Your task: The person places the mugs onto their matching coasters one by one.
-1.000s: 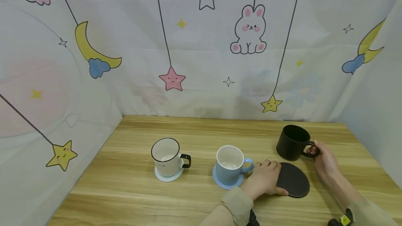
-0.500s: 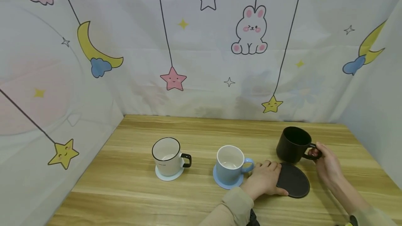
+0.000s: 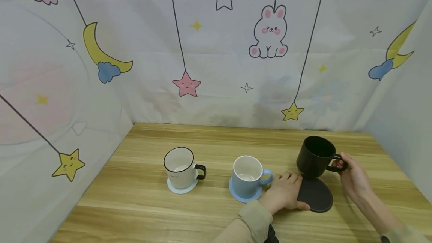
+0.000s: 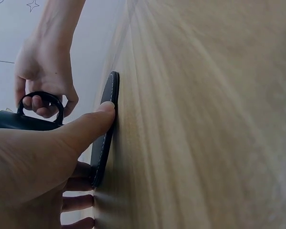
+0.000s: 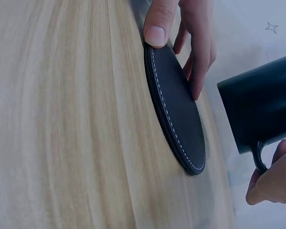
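Note:
My right hand [image 3: 353, 177] grips the handle of a black mug [image 3: 313, 158], fingers curled through it. In the right wrist view the mug [image 5: 262, 102] is raised off the table just past a round black coaster [image 5: 176, 107] with white stitching. My left hand [image 3: 282, 191] holds that coaster [image 3: 315, 194] by its edges, thumb [image 4: 102, 114] on the near side and fingers on the far side. The coaster lies on the table, and the mug's base overlaps its far rim in the head view.
Left of my left hand, a light blue mug [image 3: 247, 183] stands on a blue coaster [image 3: 235, 194], its handle close to my fingers. Farther left, a white mug [image 3: 180, 171] with black rim and handle sits on a pale coaster [image 3: 175, 189]. A printed curtain [image 3: 216, 108] borders the wooden table [image 3: 141, 213].
My right hand has brought the black mug slightly nearer and to the right, so its base now overlaps the coaster's far rim in view. The left hand stays in place on the coaster.

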Demonstrator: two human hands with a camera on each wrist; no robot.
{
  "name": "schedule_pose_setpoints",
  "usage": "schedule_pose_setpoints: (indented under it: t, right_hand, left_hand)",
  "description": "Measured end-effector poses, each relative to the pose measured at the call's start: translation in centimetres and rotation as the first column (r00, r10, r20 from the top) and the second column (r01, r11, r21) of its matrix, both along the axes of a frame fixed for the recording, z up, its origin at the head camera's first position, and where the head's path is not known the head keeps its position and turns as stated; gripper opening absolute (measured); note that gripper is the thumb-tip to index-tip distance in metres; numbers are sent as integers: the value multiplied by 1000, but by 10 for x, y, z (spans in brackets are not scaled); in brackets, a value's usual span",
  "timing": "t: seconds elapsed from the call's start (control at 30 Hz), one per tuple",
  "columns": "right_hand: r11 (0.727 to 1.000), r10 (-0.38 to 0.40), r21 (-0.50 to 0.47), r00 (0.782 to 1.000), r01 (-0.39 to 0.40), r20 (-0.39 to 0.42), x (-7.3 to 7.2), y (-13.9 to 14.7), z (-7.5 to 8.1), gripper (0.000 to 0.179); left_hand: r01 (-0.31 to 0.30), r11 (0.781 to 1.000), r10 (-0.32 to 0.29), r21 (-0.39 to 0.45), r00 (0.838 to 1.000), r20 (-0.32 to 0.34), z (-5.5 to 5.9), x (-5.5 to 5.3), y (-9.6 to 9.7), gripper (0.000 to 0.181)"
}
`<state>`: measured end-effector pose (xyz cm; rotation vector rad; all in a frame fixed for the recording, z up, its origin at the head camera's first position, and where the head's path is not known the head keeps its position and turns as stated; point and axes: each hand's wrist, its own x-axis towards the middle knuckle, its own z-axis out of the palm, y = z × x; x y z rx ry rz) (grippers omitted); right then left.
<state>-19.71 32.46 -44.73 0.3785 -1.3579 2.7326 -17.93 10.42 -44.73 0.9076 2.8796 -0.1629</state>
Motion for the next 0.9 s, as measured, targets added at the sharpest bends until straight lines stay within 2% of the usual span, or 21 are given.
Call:
schedule_pose_setpoints:
  t: [0.13,0.27,0.57,0.67,0.9]
  right_hand:
    - [1000,14,11,1000,-14,-25,3,-1,3,43]
    - [998,0,67,999,3,-42,5,-1,5,44]
    - [994,-5,109,999,9,-34,13,-2,6,43]
    - [990,-7,141,999,13,-41,16,-2,7,43]
    - [991,17,131,999,-13,-28,23,-1,6,43]
  left_hand:
    - [-5,1000,5,-6,1000,-6,0,0,2,88]
    - [-9,1000,9,-12,1000,6,-2,-3,4,89]
    - [-14,999,14,-37,1000,-4,-15,-9,10,89]
    - [-16,999,17,-42,1000,2,-14,-8,10,89]
    - [-20,999,21,-50,1000,7,-13,-7,7,89]
